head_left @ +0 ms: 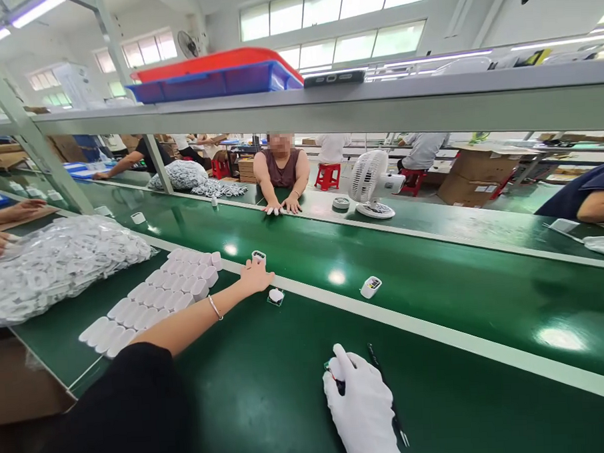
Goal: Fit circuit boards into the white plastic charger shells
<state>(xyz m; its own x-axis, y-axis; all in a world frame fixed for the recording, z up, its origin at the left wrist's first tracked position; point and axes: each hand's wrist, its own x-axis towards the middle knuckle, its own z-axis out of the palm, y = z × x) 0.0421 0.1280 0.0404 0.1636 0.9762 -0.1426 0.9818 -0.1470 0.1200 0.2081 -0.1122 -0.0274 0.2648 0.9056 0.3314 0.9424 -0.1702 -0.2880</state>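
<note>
My left hand (257, 275), bare with a bracelet at the wrist, reaches over the pale belt edge. Its fingers are on a white open housing (258, 256) on the green belt. Just below that hand lies a small board with a round white part (276, 296). My right hand (359, 397), in a white glove, is closed round a small part with a white disc and a bit of green board (334, 368). Beside the glove lies a thin black tool (384, 390) with a forked tip. Another white housing (371, 287) stands on the belt, its inside showing.
Rows of white housings (150, 300) and a clear bag of white parts (63, 263) lie at the left. Across the belt are a seated person (282, 174) and a white fan (373, 183). A shelf (427, 114) with red and blue trays (215, 80) spans above.
</note>
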